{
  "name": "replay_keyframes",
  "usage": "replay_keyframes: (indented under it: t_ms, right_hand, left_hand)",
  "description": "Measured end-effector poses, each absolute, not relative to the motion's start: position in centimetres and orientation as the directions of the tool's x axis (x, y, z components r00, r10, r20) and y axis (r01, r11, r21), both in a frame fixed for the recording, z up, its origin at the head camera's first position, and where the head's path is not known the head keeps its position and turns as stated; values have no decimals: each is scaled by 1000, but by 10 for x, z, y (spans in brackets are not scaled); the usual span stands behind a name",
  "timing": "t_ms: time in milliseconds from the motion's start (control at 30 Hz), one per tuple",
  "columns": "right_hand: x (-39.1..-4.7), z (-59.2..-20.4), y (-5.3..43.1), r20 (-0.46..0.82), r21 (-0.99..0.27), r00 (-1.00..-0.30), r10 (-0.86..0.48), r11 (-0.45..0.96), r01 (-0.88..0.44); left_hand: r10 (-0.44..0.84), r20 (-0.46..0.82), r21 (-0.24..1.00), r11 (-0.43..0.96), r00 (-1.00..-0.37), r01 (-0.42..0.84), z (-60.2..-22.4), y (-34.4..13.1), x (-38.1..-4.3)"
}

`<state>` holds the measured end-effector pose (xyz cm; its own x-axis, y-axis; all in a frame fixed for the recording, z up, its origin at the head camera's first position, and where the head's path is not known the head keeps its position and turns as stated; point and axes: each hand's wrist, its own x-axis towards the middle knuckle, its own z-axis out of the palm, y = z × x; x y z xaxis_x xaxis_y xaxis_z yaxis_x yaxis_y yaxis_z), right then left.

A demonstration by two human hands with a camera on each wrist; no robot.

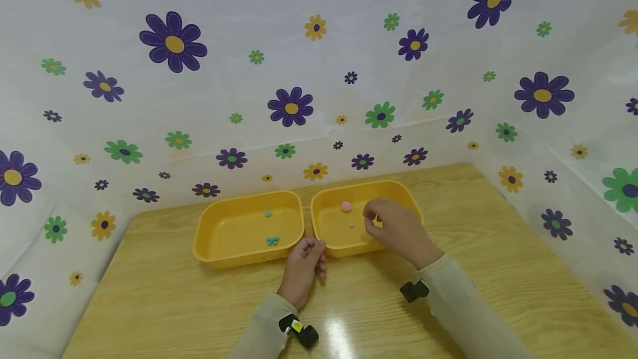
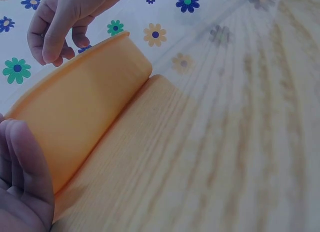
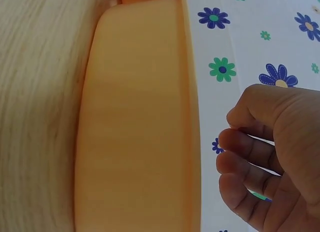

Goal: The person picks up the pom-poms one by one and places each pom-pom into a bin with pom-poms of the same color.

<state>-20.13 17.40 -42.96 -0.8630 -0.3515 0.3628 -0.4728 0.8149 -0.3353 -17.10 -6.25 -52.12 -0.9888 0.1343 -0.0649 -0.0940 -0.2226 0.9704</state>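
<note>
Two yellow trays stand side by side: the left tray [image 1: 214, 237] holds several small teal balls [image 1: 272, 241], and the right tray [image 1: 339, 251] holds a pink ball [image 1: 346, 206] and a tiny pink piece [image 1: 351, 225]. My left hand [image 1: 301, 270] is at the right tray's near left corner, thumb at the rim and fingers bent below it. Over the right tray hovers my right hand [image 1: 399, 231], its fingers loosely curled with a gap to the thumb. Nothing shows between those fingers [image 3: 235, 164] in the right wrist view. This hand covers part of the tray's right side.
The trays stand on a wood-grain table [image 1: 164, 292], near its back edge. A white cloth with printed flowers [image 1: 291, 107] hangs behind and along both sides. Each sleeve carries a black wrist camera [image 1: 415, 291].
</note>
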Motion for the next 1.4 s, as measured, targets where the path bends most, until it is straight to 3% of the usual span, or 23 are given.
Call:
replay_keyframes:
  t_ms: [367, 633, 867, 1033, 1400]
  right_hand:
    - [-245, -390, 170, 253, -280, -845, -472, 800, -531]
    - [-289, -368, 159, -41, -270, -875, -482, 849, -455]
    - [-312, -389, 151, -299, -172, -815, -496, 868, -466]
    - [-312, -405, 141, -431, -177, -759, -487, 871, -459]
    - [-319, -433, 130, -494, -108, -715, -495, 851, -514]
  left_hand:
    - [152, -73, 965, -237, -986, -108, -522, -62, -172]
    - [147, -81, 965, -236, -986, -114, -525, -63, -172]
    - [156, -73, 967, -231, -985, -109, -524, -64, -173]
    - [154, -72, 966, -237, -985, -108, -523, -64, -173]
    - [151, -79, 962, -247, -985, -116, -525, -64, -174]
